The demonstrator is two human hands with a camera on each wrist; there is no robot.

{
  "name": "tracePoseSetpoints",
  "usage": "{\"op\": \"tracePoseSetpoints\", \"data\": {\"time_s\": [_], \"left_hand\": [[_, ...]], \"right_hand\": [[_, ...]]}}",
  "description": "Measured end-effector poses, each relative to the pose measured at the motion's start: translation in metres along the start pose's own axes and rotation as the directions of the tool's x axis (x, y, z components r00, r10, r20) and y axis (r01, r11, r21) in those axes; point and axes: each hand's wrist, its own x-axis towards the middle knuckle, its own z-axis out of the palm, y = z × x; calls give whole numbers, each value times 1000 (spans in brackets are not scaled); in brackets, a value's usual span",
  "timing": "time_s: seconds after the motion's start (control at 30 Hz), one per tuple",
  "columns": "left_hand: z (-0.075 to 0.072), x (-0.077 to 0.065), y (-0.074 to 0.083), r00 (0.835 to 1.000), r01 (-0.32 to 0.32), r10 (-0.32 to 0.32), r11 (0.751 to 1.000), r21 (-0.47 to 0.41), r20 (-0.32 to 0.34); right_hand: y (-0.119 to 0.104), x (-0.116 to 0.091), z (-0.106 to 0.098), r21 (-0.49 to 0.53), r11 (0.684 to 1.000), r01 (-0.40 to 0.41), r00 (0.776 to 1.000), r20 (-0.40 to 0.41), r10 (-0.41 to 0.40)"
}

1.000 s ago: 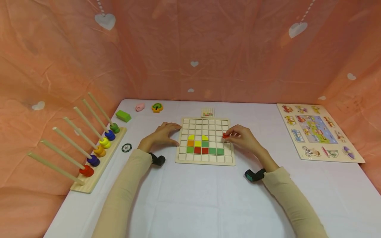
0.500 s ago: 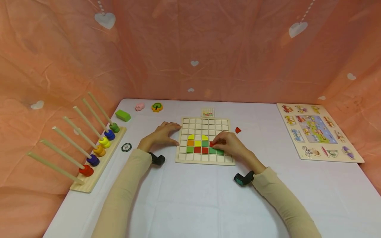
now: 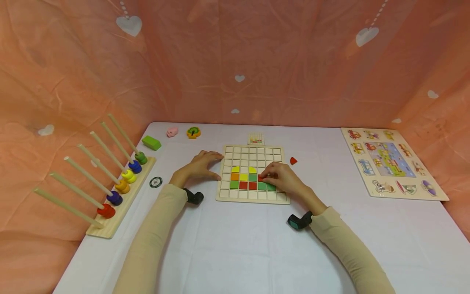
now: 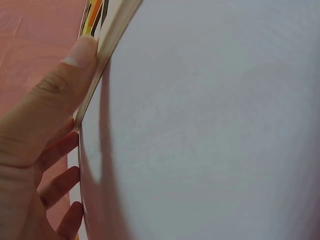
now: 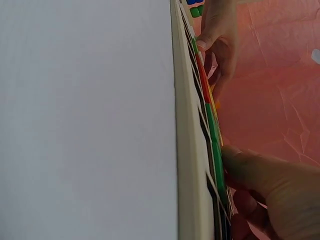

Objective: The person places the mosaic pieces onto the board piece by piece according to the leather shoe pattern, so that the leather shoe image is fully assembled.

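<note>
A wooden grid board (image 3: 253, 157) lies on the white cloth, with several yellow, orange, green and red pieces in its cells. My right hand (image 3: 284, 178) pinches a small red piece (image 3: 260, 178) at a cell right of a green square and just above the green row; the fingers partly cover it. In the right wrist view the thumb (image 5: 245, 162) is right at the green pieces (image 5: 214, 145). My left hand (image 3: 200, 168) rests at the board's left edge, its thumb (image 4: 82, 55) against the rim and fingers spread. A red wedge (image 3: 293, 161) lies right of the board.
A small pattern card (image 3: 256, 139) lies behind the board. On the left stand a peg rack (image 3: 121, 200) with coloured rings, a poker chip (image 3: 156, 182), a green block (image 3: 151, 143), a pink pig (image 3: 172, 132) and a tree piece (image 3: 193, 132). A picture puzzle (image 3: 393, 163) lies at right.
My right hand has moved left from the board's right edge with the red piece, to just above the green row. The red wedge on the cloth has come into sight. The left hand stays put.
</note>
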Motion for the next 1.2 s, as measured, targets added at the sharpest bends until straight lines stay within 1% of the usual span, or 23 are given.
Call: {"op": "tracePoseSetpoints", "data": {"time_s": [0.13,0.23,0.37,0.47,0.53,0.63,0.77,0.83,0.93,1.0,1.2], "left_hand": [[0,0,-1,1000,13,-13,1000,-24,-2],[0,0,-2,1000,8,-8,999,-37,-7],[1,0,-3,1000,-10,10,999,-32,-16],[1,0,-2,1000,-9,8,999,-36,-14],[0,0,-2,1000,-6,5,999,-41,-11],[0,0,-2,1000,-6,6,999,-41,-9],[1,0,-3,1000,-7,7,999,-36,-10],[1,0,-3,1000,-6,6,999,-37,-10],[2,1,-4,1000,-3,3,999,-39,-8],[2,1,-4,1000,-1,0,999,-41,-8],[1,1,-3,1000,2,-2,999,-36,-7]], "right_hand": [[-4,0,-5,4,999,-35,999,-11,35],[-3,-1,-15,3,998,-57,996,-63,57],[10,-2,-30,-30,995,-95,981,-172,89],[24,-6,-40,-59,987,-150,967,-216,134],[32,-9,-45,-74,981,-181,963,-215,162],[41,-13,-51,-105,973,-205,967,-174,185],[49,-15,-53,-153,969,-192,979,-103,178],[50,-15,-54,-180,968,-177,982,-91,163],[52,-15,-54,-208,964,-165,983,-112,144],[52,-16,-54,-218,960,-174,980,-132,147],[49,-20,-57,-207,950,-233,967,-153,204]]}}
